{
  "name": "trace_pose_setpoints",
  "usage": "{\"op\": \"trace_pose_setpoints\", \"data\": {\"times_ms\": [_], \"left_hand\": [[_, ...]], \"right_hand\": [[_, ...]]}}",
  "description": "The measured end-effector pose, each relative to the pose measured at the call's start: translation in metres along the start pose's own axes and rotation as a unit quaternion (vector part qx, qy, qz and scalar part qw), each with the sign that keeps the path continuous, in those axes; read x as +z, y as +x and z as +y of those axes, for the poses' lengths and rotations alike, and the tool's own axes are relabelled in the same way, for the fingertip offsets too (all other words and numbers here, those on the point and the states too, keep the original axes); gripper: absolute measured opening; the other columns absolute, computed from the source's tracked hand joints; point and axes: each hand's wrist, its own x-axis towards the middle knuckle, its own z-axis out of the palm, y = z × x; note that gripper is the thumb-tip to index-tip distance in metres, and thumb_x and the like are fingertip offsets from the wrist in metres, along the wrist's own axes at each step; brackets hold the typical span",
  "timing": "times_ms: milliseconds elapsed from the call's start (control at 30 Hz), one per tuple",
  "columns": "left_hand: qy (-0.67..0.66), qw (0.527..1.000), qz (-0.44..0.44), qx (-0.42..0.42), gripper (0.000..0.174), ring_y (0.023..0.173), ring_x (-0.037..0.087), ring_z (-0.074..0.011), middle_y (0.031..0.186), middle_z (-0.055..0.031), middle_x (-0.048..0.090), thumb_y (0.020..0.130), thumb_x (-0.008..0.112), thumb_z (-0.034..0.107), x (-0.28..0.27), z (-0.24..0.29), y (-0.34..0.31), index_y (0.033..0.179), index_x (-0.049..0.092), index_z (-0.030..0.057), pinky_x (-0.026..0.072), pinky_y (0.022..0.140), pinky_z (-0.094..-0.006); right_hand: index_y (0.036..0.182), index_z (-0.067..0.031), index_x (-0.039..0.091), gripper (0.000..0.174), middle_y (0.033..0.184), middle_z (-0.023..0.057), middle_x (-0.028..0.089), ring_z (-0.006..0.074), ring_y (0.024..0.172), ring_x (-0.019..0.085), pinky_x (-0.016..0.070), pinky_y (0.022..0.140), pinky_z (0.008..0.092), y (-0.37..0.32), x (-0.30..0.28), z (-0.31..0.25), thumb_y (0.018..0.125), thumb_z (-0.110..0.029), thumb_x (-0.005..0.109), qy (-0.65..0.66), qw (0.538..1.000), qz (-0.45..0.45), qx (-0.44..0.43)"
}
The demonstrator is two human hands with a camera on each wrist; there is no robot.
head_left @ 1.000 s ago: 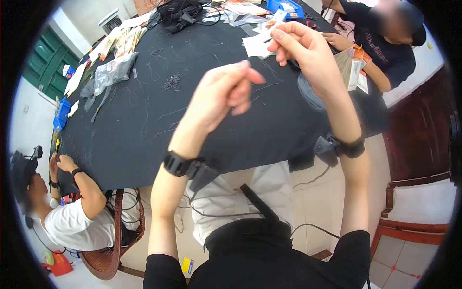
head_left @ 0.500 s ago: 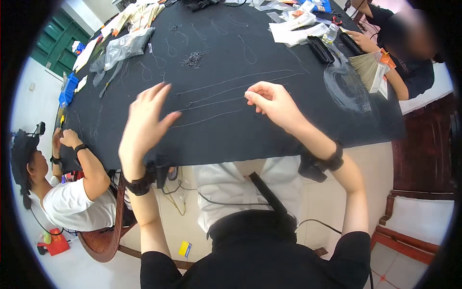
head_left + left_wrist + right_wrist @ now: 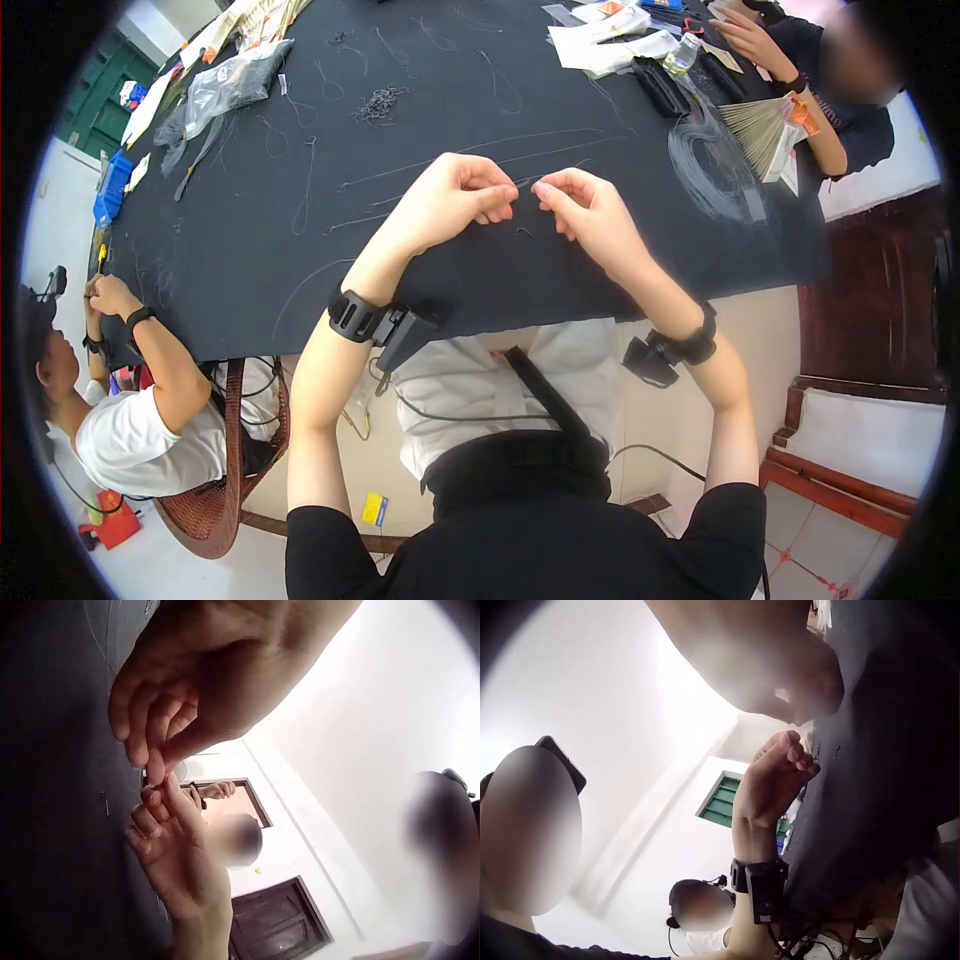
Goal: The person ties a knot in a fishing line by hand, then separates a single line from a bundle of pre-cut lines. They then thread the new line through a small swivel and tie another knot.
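Above the black-covered table (image 3: 480, 290), my left hand (image 3: 452, 202) and right hand (image 3: 592, 218) face each other, fingertips a small gap apart. Thumb and forefinger of each pinch a thin fishing line, barely visible between them; the left wrist view has the fingertips almost meeting. A thin strand (image 3: 310, 274) curves out from beside my left forearm. Just below the hands lies one small dark hook (image 3: 525, 231). Several long lines (image 3: 480, 145) stretch across the cloth beyond, partly hidden by my left hand.
A pile of small dark hooks (image 3: 383, 103) lies farther back, near looped lines (image 3: 500, 85). At right are a coil of clear line (image 3: 705, 170), a card fan (image 3: 760, 135), a black case (image 3: 660, 88) and a small bottle (image 3: 683, 55). People sit at both sides.
My right hand came down from the far right to the lines, then stayed near there. The left hand swung out left with spread fingers, then came back to pinch beside the right.
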Motion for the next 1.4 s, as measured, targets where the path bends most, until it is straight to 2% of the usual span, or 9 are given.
{"op": "trace_pose_setpoints", "data": {"times_ms": [133, 233, 367, 467, 600, 700, 800, 1300, 1400], "left_hand": [[0.002, 0.998, 0.055, -0.040, 0.015, 0.059, 0.055, -0.0062, 0.071, -0.0041, 0.062, 0.084, 0.059, 0.013, -0.003, 0.003, -0.003, 0.089, 0.063, -0.0003, 0.0435, 0.051, -0.0194], [0.015, 0.996, 0.067, -0.056, 0.015, 0.054, 0.050, -0.0046, 0.069, -0.0024, 0.061, 0.081, 0.060, 0.014, 0.000, 0.002, -0.002, 0.085, 0.064, 0.0006, 0.0390, 0.047, -0.0186], [0.017, 0.996, 0.053, -0.072, 0.015, 0.051, 0.044, -0.0033, 0.067, -0.0006, 0.061, 0.079, 0.061, 0.015, 0.001, 0.001, -0.001, 0.083, 0.066, 0.0016, 0.0347, 0.045, -0.0183], [-0.004, 0.995, 0.042, -0.092, 0.014, 0.052, 0.044, -0.0025, 0.068, -0.0003, 0.061, 0.078, 0.062, 0.014, 0.000, 0.004, -0.002, 0.083, 0.067, 0.0016, 0.0325, 0.044, -0.0182], [-0.074, 0.992, -0.005, -0.103, 0.015, 0.051, 0.041, -0.0025, 0.068, -0.0007, 0.060, 0.077, 0.064, 0.015, -0.001, -0.002, -0.001, 0.082, 0.067, 0.0015, 0.0307, 0.044, -0.0173], [-0.113, 0.986, -0.029, -0.119, 0.015, 0.051, 0.039, -0.0029, 0.068, -0.0014, 0.060, 0.076, 0.066, 0.015, -0.002, -0.001, -0.001, 0.082, 0.068, 0.0012, 0.0292, 0.043, -0.0170], [-0.118, 0.986, -0.030, -0.117, 0.015, 0.051, 0.038, -0.0032, 0.067, -0.0017, 0.060, 0.076, 0.066, 0.015, -0.004, -0.003, -0.001, 0.082, 0.068, 0.0009, 0.0283, 0.043, -0.0171], [-0.014, 0.995, -0.030, -0.095, 0.012, 0.053, 0.045, -0.0036, 0.066, -0.0007, 0.060, 0.076, 0.063, 0.013, -0.004, 0.000, -0.002, 0.079, 0.067, 0.0020, 0.0331, 0.045, -0.0185], [0.006, 0.996, -0.022, -0.085, 0.014, 0.057, 0.048, -0.0043, 0.068, -0.0008, 0.060, 0.075, 0.061, 0.014, -0.004, 0.001, -0.002, 0.080, 0.067, 0.0021, 0.0360, 0.048, -0.0186]], "right_hand": [[0.083, 0.0015, 0.059, 0.016, 0.074, 0.0090, 0.058, 0.0165, 0.061, 0.056, 0.0450, 0.057, 0.0289, -0.010, 0.001, -0.003, 0.079, -0.013, 0.061, -0.222, 0.970, -0.034, -0.097], [0.081, 0.0006, 0.058, 0.014, 0.069, 0.0054, 0.051, 0.0108, 0.057, 0.048, 0.0390, 0.052, 0.0252, -0.012, 0.006, 0.002, 0.076, -0.011, 0.064, -0.256, 0.957, -0.040, -0.133], [0.080, 0.0016, 0.055, 0.012, 0.077, 0.0137, 0.055, 0.0292, 0.070, 0.058, 0.0458, 0.065, 0.0390, -0.008, 0.000, -0.006, 0.079, -0.009, 0.058, -0.308, 0.929, -0.121, -0.163], [0.082, 0.0011, 0.052, 0.012, 0.080, 0.0141, 0.053, 0.0309, 0.071, 0.057, 0.0461, 0.065, 0.0393, -0.007, -0.006, -0.018, 0.080, -0.009, 0.057, -0.319, 0.911, -0.183, -0.186], [0.081, 0.0008, 0.049, 0.011, 0.078, 0.0123, 0.049, 0.0273, 0.071, 0.057, 0.0471, 0.062, 0.0326, 0.001, -0.013, -0.031, 0.082, -0.009, 0.054, -0.396, 0.861, -0.127, -0.292], [0.079, 0.0007, 0.048, 0.009, 0.077, 0.0109, 0.048, 0.0241, 0.071, 0.057, 0.0469, 0.062, 0.0313, 0.009, -0.012, -0.024, 0.081, -0.007, 0.054, -0.439, 0.818, -0.143, -0.344], [0.078, 0.0005, 0.048, 0.009, 0.077, 0.0099, 0.047, 0.0223, 0.070, 0.056, 0.0469, 0.062, 0.0305, 0.011, -0.009, -0.017, 0.078, -0.005, 0.055, -0.458, 0.799, -0.131, -0.367], [0.080, 0.0008, 0.049, 0.009, 0.079, 0.0108, 0.047, 0.0244, 0.071, 0.057, 0.0474, 0.063, 0.0317, 0.014, -0.007, -0.015, 0.076, -0.003, 0.056, -0.438, 0.812, -0.131, -0.364], [0.085, 0.0004, 0.051, 0.009, 0.083, 0.0116, 0.049, 0.0281, 0.072, 0.057, 0.0479, 0.063, 0.0337, 0.012, -0.007, -0.025, 0.079, -0.004, 0.055, -0.341, 0.874, -0.098, -0.333]]}}
